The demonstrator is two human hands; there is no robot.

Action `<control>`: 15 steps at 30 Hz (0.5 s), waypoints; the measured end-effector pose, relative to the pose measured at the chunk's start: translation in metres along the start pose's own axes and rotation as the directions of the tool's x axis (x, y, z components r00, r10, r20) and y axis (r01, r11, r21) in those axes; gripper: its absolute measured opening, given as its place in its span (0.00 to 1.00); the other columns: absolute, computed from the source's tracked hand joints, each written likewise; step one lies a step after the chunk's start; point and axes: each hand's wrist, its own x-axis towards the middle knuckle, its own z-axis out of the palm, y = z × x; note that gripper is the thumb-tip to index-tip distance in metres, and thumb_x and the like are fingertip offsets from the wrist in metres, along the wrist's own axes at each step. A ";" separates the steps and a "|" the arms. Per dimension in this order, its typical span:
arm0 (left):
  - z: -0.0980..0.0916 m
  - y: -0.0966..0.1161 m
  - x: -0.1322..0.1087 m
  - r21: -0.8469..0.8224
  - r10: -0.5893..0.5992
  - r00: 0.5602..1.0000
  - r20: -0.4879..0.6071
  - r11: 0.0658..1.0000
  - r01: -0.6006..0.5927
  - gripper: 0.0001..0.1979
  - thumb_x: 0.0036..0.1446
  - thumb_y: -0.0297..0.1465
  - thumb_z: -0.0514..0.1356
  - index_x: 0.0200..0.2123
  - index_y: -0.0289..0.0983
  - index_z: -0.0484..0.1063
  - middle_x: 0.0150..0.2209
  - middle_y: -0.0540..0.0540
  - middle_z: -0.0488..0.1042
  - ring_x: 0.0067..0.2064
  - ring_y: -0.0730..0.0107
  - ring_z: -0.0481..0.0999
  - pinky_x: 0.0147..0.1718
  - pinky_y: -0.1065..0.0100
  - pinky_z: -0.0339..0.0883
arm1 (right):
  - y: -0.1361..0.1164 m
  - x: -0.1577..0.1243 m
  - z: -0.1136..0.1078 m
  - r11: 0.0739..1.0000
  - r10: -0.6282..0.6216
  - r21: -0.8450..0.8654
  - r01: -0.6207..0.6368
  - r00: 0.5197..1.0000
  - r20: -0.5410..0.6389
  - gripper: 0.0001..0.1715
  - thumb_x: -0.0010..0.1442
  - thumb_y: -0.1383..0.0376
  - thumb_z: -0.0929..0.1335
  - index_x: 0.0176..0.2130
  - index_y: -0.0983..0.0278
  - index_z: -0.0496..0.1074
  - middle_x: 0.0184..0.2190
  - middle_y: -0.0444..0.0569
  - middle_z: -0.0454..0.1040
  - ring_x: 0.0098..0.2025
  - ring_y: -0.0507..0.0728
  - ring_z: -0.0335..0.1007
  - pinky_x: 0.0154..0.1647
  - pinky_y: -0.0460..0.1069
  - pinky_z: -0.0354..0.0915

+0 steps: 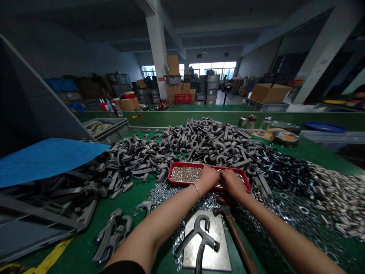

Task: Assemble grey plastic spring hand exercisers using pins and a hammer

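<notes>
Both my hands meet over a red tray (169, 176) filled with small shiny metal pieces, too small to name. My left hand (208, 176) has its fingers bent and drawn together at the middle of the tray. Just beside it, my right hand (230, 182) is closed too, fingertips pointing down among the pieces. Whatever lies between the fingers is hidden. Below my wrists, a grey and black hook-shaped part (203, 234) with spread arms rests on a metal plate (222, 249). A hammer (237, 234) with a wooden handle lies right of the plate.
Behind the tray rises a heap of grey hooked parts (208, 137). Black pieces with metal pins (281, 169), metal cylinders (342, 194) and loose rings (303, 210) spread to the right. A grey crate (114, 129) and blue sheet (54, 158) stand left. Jars (251, 121) stand farther back.
</notes>
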 end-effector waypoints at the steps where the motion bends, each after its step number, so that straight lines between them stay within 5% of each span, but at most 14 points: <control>1: 0.001 0.000 -0.003 -0.035 -0.034 0.999 -0.029 0.999 0.033 0.12 0.66 0.33 0.58 0.47 0.32 0.72 0.48 0.40 0.75 0.51 0.57 0.74 0.53 0.49 0.66 | 0.001 0.000 -0.003 0.999 0.017 0.037 -0.017 1.000 -0.020 0.10 0.68 0.63 0.64 0.43 0.66 0.71 0.46 0.54 0.74 0.51 0.61 0.70 0.53 0.59 0.64; 7: -0.012 0.002 -0.044 -0.362 -0.216 0.961 -0.174 0.921 0.141 0.12 0.67 0.26 0.50 0.50 0.32 0.69 0.47 0.36 0.76 0.50 0.57 0.75 0.51 0.58 0.66 | -0.013 -0.040 -0.016 0.945 -0.002 0.328 0.001 1.000 0.004 0.13 0.67 0.60 0.60 0.40 0.63 0.70 0.37 0.52 0.76 0.41 0.60 0.72 0.45 0.53 0.67; 11: -0.016 0.006 -0.101 -0.599 -0.267 0.947 -0.176 0.793 0.112 0.10 0.64 0.28 0.54 0.45 0.38 0.72 0.43 0.45 0.79 0.45 0.64 0.78 0.48 0.64 0.69 | -0.039 -0.105 -0.004 0.876 -0.121 0.480 0.040 0.983 0.138 0.09 0.63 0.62 0.63 0.37 0.62 0.73 0.34 0.46 0.77 0.38 0.57 0.74 0.41 0.49 0.69; 15: -0.010 0.015 -0.161 -0.753 -0.379 0.920 -0.101 0.633 0.178 0.09 0.64 0.33 0.54 0.38 0.35 0.72 0.34 0.47 0.79 0.33 0.68 0.79 0.34 0.69 0.71 | -0.057 -0.137 0.012 0.866 -0.089 0.501 -0.006 0.982 0.165 0.10 0.63 0.61 0.64 0.32 0.62 0.70 0.29 0.43 0.74 0.33 0.55 0.72 0.34 0.47 0.66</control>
